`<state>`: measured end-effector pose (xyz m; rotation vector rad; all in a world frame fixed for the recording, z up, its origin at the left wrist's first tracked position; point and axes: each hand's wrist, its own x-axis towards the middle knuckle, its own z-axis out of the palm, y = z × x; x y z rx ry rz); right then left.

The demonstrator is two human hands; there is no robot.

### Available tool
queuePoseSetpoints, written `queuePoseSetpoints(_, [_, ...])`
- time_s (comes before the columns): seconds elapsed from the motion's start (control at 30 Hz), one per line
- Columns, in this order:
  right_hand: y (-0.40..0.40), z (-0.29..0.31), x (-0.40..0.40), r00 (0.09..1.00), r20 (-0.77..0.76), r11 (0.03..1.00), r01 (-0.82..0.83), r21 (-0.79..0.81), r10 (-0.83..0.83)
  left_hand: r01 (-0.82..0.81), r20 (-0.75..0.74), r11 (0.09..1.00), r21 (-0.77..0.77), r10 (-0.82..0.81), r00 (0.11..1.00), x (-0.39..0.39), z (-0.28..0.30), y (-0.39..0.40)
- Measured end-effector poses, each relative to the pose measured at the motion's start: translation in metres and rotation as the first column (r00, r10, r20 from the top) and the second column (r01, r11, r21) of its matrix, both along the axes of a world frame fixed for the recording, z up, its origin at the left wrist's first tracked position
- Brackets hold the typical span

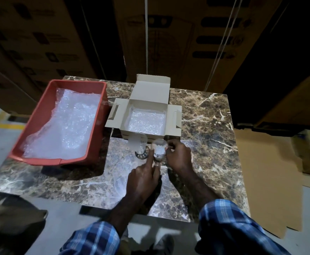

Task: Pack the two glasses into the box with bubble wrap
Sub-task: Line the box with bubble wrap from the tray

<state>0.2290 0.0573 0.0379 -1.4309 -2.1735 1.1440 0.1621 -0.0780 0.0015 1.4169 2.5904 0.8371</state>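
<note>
Red tray (40,115) at 9 o'clock on table (205,126), full of loose wrap (66,122): light, soft, crushes w/ any squeeze, take by an edge. Box (147,117) at 12, flaps open, wrap sheet lining floor, no glass inside yet. Thin cardboard, prob. light & slides if bumped.

Just below box, at its 6 o'clock: 2 glasses upright, close side by side. Left glass (141,147) free, nothing touching. Right glass (158,150) between both hands.

Left hand (143,179) at 6 of that glass, index finger straight, tip against its left side; other fingers loosely curled, not clearly round anything. Right hand (178,155) at 3 of glass, fingers curled, tips pinching near rim; exact contact blurred.

Handling guess: clear glass = rigid, smooth, slippery, breakable, heaviest at thick base. Best hold round body low down, not by rim alone; keep apart from neighbour to avoid knock. Needs wrap round before going in box.
</note>
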Motion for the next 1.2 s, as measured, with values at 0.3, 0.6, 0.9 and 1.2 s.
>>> queuePoseSetpoints(0.3, [-0.039,0.037,-0.036,0.988,-0.091,0.853,-0.058,0.519,0.123,-0.008,0.023,0.975,0.223,0.003,1.0,-0.069,0.05,-0.06])
queuePoseSetpoints(0.6, [-0.122,0.069,-0.169,0.805,0.018,0.657,-0.496,0.568,0.592,-0.077,-0.23,0.991,0.105,0.1,0.968,-0.227,0.084,-0.138])
queuePoseSetpoints(0.9, [-0.161,0.043,-0.257,0.513,0.509,0.581,-0.813,0.03,0.691,0.068,-0.221,0.66,-0.748,-0.344,0.913,-0.327,0.077,-0.143])
queuePoseSetpoints(1.2, [-0.156,0.038,-0.269,0.586,0.464,0.653,-0.757,0.022,0.664,0.183,-0.093,0.656,-0.732,-0.363,0.927,-0.346,0.071,-0.132])
